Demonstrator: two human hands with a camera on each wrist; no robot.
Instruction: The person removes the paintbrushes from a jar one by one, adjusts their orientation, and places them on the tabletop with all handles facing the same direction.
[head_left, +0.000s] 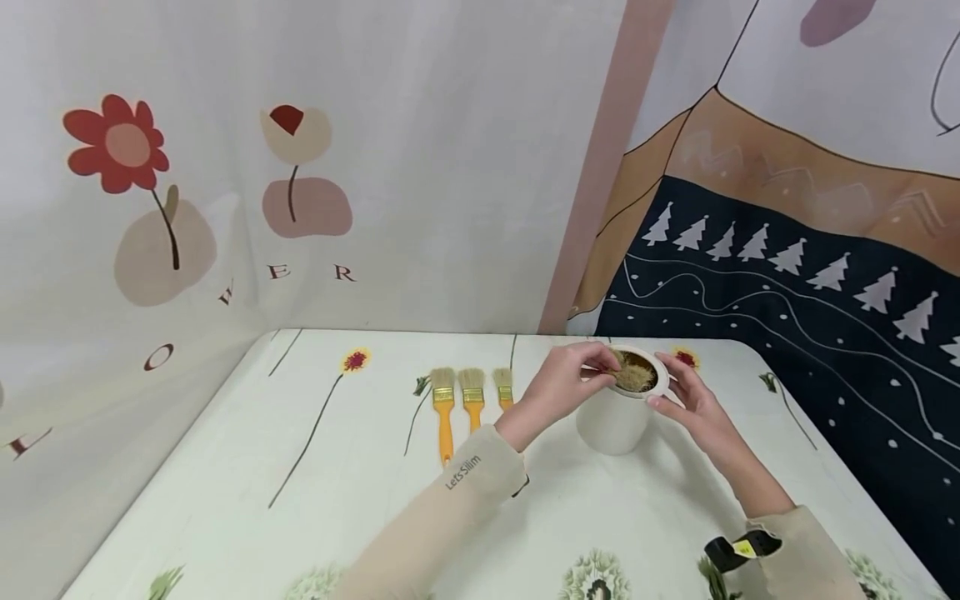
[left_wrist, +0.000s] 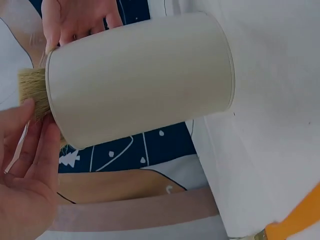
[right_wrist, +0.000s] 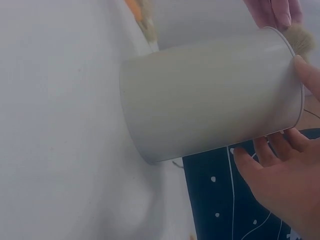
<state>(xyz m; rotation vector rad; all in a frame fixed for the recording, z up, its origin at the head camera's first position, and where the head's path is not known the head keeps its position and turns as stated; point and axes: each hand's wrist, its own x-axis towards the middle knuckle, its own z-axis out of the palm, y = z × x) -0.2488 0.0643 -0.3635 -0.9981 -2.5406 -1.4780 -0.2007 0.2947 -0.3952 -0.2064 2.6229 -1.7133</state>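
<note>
A tall off-white cylindrical canister (head_left: 613,423) stands on the table, its open mouth facing up. Tan paintbrush bristles (head_left: 636,374) show at the mouth and stick out past the rim in the left wrist view. My left hand (head_left: 567,382) pinches a paintbrush by its bristles (left_wrist: 34,92) at the near-left side of the rim; the handle is hidden inside the canister. On the opposite side my right hand (head_left: 699,411) holds the canister near its top. Its thumb lies at the rim in the right wrist view, and the fingers (right_wrist: 267,152) lie along the wall.
Left of the canister, three paintbrushes with orange handles lie in a row: one (head_left: 444,408), a second (head_left: 472,392) and a smaller one (head_left: 503,385) partly behind my left forearm. The table (head_left: 225,500) has a flower-print cover. Printed curtains (head_left: 450,167) hang behind it.
</note>
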